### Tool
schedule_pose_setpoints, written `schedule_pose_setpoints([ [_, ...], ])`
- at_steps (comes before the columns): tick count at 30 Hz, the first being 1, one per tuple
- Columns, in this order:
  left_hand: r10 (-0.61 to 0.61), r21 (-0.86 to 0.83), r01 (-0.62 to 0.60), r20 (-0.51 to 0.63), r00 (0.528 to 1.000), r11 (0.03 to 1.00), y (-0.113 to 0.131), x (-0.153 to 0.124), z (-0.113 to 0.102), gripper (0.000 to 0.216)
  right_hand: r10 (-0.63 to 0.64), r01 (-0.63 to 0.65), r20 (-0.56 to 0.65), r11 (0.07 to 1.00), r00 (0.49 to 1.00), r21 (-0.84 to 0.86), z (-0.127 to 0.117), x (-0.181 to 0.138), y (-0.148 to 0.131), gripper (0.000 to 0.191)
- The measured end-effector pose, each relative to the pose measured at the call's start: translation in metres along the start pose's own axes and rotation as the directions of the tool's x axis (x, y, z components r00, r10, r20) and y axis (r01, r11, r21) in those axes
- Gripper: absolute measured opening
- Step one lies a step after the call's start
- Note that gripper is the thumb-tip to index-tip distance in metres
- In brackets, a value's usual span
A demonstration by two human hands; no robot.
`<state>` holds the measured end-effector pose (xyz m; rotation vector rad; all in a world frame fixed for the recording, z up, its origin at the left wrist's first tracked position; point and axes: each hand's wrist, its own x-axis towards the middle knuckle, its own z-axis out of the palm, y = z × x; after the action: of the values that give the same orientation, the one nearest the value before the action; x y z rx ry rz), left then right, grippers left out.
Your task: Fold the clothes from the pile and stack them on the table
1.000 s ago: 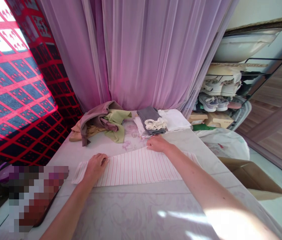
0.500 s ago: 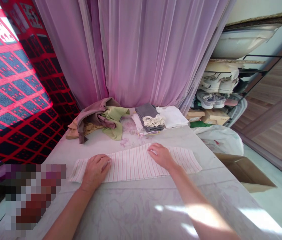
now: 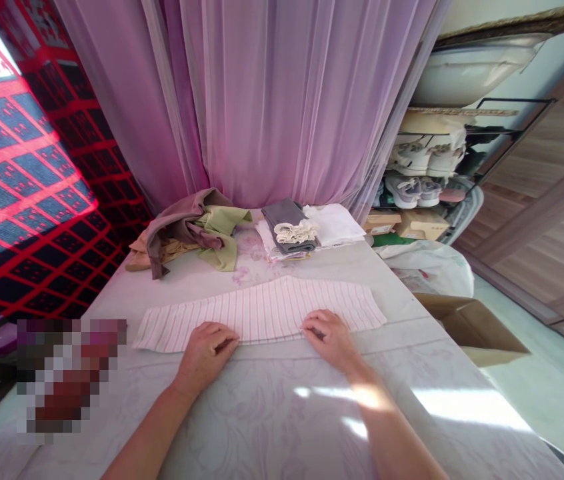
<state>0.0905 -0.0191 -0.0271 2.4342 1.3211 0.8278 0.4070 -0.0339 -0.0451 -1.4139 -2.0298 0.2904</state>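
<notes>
A pair of white trousers with pink stripes, folded lengthwise into a long strip, lies flat across the table. My left hand rests at its near edge, left of the middle, with fingers curled and fingertips pinching that edge. Farther right along the same edge, my right hand has thumb and fingers pressed together on the cloth. Behind the trousers, a loose heap holds a brown garment and a green garment. Beside it sits a folded dark grey garment with a cream ruffled piece on top.
White folded cloth lies at the table's back right. A purple curtain hangs behind the table. To the right are a shoe rack, a plastic bag and an open cardboard box on the floor. A blurred patch covers the left side.
Both hands have come toward me from the middle of the striped trousers to their near edge, the left one also shifting right. The view has tilted and shifted slightly.
</notes>
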Motion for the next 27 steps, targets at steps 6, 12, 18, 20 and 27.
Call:
schedule_pose_setpoints([
  [6, 0.025, 0.020, -0.025, -0.006, 1.000, 0.999, 0.003, -0.003, -0.001, 0.014, -0.029, 0.029, -0.017, 0.999, 0.999, 0.022, -0.001, -0.004, -0.003, 0.014],
  [12, 0.027, 0.053, -0.027, 0.007, 1.000, 0.998, 0.006, -0.003, -0.002, 0.012, -0.031, 0.031, 0.003, 1.000, 1.000, -0.004, -0.004, -0.003, -0.007, 0.015],
  [18, 0.022, 0.132, -0.028, 0.042, 0.999, 0.991, 0.016, -0.002, -0.005, 0.016, -0.027, 0.027, -0.006, 0.999, 1.000, -0.020, -0.006, -0.004, -0.010, 0.011],
  [20, 0.010, 0.172, -0.020, 0.059, 0.998, 0.985, 0.024, 0.006, 0.001, 0.020, -0.019, 0.018, -0.032, 0.999, 0.999, -0.050, -0.005, -0.001, -0.015, 0.015],
  [27, -0.134, 0.361, 0.082, 0.121, 0.983, 0.929, 0.054, 0.046, 0.055, 0.050, 0.161, -0.135, 0.043, 0.920, 0.986, -0.367, 0.006, 0.010, -0.027, 0.042],
])
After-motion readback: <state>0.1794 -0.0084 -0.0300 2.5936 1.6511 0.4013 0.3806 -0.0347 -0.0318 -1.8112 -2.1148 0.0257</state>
